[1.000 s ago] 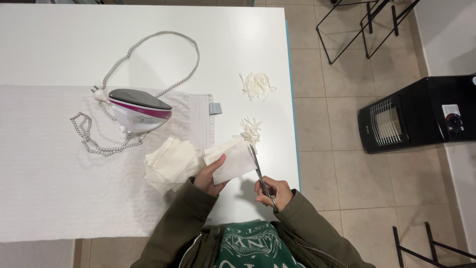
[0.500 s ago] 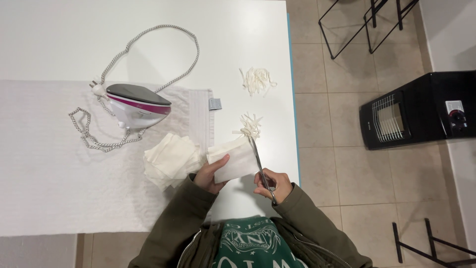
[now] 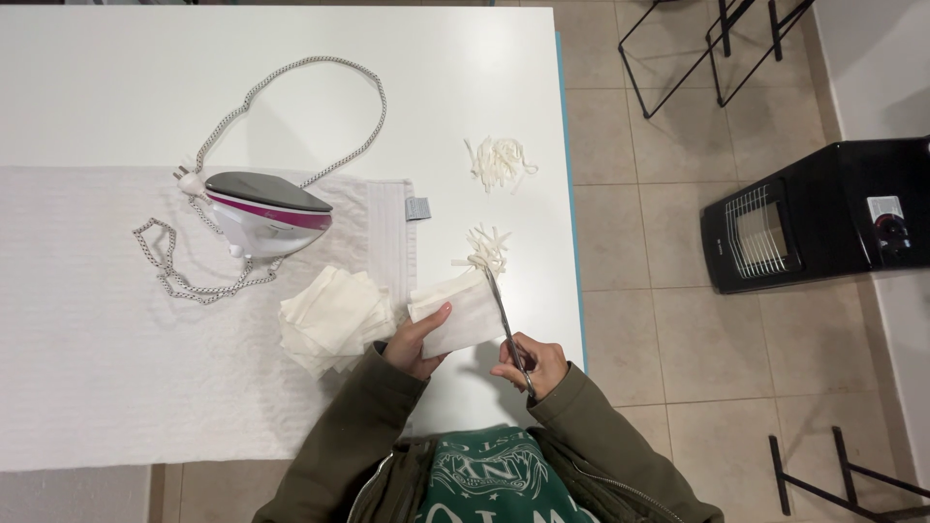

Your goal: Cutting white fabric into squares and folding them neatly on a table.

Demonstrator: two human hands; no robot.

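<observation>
My left hand (image 3: 417,344) grips a folded piece of cream fabric (image 3: 460,312) just above the table's near edge. My right hand (image 3: 533,363) holds metal scissors (image 3: 506,324), whose blades run along the fabric's right edge with the tips near its far corner. A small heap of cut cream strips (image 3: 486,250) lies just beyond the scissor tips. A second heap of strips (image 3: 500,162) lies further back. A stack of cream fabric squares (image 3: 334,318) sits left of my left hand.
A white and pink iron (image 3: 266,213) rests on a white towel (image 3: 116,339) covering the white table (image 3: 465,77), its braided cord (image 3: 291,87) looping behind. A black heater (image 3: 814,218) stands on the tiled floor to the right, near black metal frames (image 3: 717,48).
The scissor blades have closed along the fabric's right edge and reach further toward the strip heap. Both hands have barely shifted.
</observation>
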